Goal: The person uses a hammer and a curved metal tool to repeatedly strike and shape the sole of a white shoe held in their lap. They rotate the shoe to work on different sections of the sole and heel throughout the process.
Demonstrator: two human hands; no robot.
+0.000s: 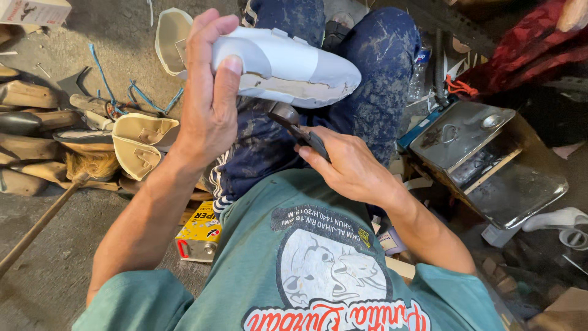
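My left hand [208, 92] grips the heel end of a white shoe [288, 67] stretched over a form, sole side turned down toward my lap. My right hand [349, 165] is closed around the dark handles of a pair of pincers [294, 125], whose jaws sit just under the shoe's lower edge. Both hands are above my knees in blue patterned trousers.
Cream shoe uppers [141, 144] and wooden shoe forms [27, 95] lie on the concrete floor at left, beside a broom [79, 171]. A small yellow tin [199, 236] stands by my hip. A dented metal can [484, 159] sits at right, with red cloth [527, 49] behind it.
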